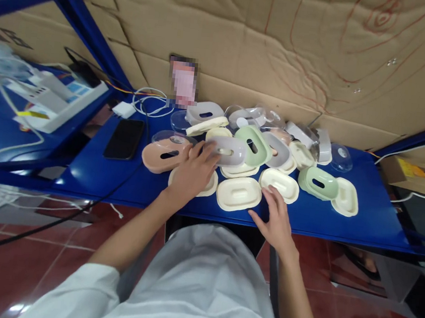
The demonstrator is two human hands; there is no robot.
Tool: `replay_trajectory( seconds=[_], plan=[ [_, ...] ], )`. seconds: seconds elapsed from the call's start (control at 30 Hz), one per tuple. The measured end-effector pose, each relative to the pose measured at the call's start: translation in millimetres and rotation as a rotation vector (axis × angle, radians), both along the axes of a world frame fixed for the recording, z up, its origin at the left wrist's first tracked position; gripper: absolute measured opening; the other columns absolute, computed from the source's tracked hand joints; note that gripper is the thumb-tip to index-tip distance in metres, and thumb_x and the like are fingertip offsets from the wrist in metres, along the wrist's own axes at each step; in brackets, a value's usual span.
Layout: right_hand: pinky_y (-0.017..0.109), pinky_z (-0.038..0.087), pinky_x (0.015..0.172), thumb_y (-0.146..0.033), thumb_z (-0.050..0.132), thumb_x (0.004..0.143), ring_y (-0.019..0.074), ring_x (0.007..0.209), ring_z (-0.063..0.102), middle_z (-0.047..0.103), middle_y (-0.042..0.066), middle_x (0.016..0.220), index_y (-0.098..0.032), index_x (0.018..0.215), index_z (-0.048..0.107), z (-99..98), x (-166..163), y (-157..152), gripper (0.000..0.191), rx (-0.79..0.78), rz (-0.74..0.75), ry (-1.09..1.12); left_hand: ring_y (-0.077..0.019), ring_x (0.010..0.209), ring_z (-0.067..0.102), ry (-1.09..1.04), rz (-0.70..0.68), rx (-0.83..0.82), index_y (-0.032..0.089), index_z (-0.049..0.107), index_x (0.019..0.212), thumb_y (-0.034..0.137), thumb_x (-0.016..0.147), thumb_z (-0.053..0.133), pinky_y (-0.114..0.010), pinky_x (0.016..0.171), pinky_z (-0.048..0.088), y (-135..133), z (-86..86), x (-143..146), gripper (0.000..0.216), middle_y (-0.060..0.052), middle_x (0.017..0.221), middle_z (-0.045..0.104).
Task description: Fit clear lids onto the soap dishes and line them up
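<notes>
My left hand (195,171) reaches over the pile, palm down with fingers extended. Its fingertips lie at the left end of a lilac-grey oval shell with a slot (232,150); a firm grip does not show. Under that hand, a cream oval tray (209,186) is partly hidden, and a peach slotted shell (159,156) lies just left. My right hand (276,220) is open, thumb and fingers apart, its fingertips by the near edge of a cream tray (283,184). Between the hands lies another cream tray (239,194). A green slotted shell (254,145) leans behind.
Clear plastic covers (239,116) and more shells crowd the back of the blue table (374,206). A green shell (320,183) sits at right. A black phone (124,139), a white charger (124,110) and a power strip (69,108) are at left. Cardboard (228,39) stands behind.
</notes>
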State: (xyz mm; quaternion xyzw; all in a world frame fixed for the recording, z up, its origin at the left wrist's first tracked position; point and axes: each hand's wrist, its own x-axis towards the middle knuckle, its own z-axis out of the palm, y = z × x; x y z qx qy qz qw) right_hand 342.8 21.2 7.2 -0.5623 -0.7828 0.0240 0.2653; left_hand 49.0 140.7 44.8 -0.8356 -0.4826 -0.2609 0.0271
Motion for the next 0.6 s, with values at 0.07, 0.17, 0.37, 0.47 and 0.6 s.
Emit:
replay_trajectory(
  seconds=[0.07, 0.17, 0.37, 0.47, 0.6],
  plan=[
    [0.057, 0.057, 0.113, -0.049, 0.072, 0.101, 0.0379, 0.145, 0.058, 0.039, 0.024, 0.169, -0.028, 0.173, 0.024, -1.8, 1, -1, 0.088, 0.037, -0.015, 0.037, -0.0375, 0.139, 0.061, 0.025, -0.049, 0.046, 0.022, 0.074, 0.127, 0.015, 0.102, 0.057, -0.064, 0.122, 0.038, -7, 8.4, 10, 0.031, -0.014, 0.146, 0.069],
    [0.059, 0.058, 0.113, -0.047, 0.075, 0.1, 0.0405, 0.151, 0.052, 0.023, 0.024, 0.176, -0.031, 0.175, 0.013, -3.8, 3, -3, 0.099, 0.093, 0.001, 0.053, -0.0305, 0.13, 0.066, 0.041, -0.171, 0.158, 0.021, 0.072, 0.127, 0.013, 0.103, 0.059, -0.055, 0.122, 0.039, -42, 15.9, 20, 0.028, -0.01, 0.134, 0.075],
    [0.058, 0.05, 0.121, -0.037, 0.067, 0.105, 0.0371, 0.16, 0.042, 0.033, 0.015, 0.177, -0.034, 0.168, 0.038, 2.7, 2, 2, 0.07, 0.01, 0.1, -0.015, -0.0246, 0.11, 0.071, 0.046, -0.31, 0.092, 0.02, 0.071, 0.123, 0.023, 0.106, 0.064, -0.049, 0.116, 0.041, -94, -7.2, 37, 0.019, -0.007, 0.113, 0.078],
    [0.055, 0.05, 0.121, -0.033, 0.06, 0.109, 0.0326, 0.154, 0.05, 0.048, 0.011, 0.169, -0.032, 0.158, 0.054, 4.7, 0, 4, 0.05, -0.044, 0.113, -0.032, -0.0248, 0.113, 0.071, 0.025, -0.309, 0.076, 0.02, 0.07, 0.125, 0.024, 0.106, 0.064, -0.046, 0.111, 0.045, -92, -19.7, 40, 0.02, -0.009, 0.118, 0.078],
    [0.054, 0.051, 0.119, -0.037, 0.06, 0.109, 0.0323, 0.149, 0.054, 0.053, 0.013, 0.165, -0.029, 0.15, 0.061, 6.9, 2, 3, 0.042, -0.042, 0.118, -0.013, -0.025, 0.114, 0.07, -0.005, -0.36, 0.065, 0.02, 0.07, 0.127, 0.022, 0.105, 0.065, -0.046, 0.112, 0.047, -85, -23.6, 35, 0.022, -0.009, 0.12, 0.078]
  ],
)
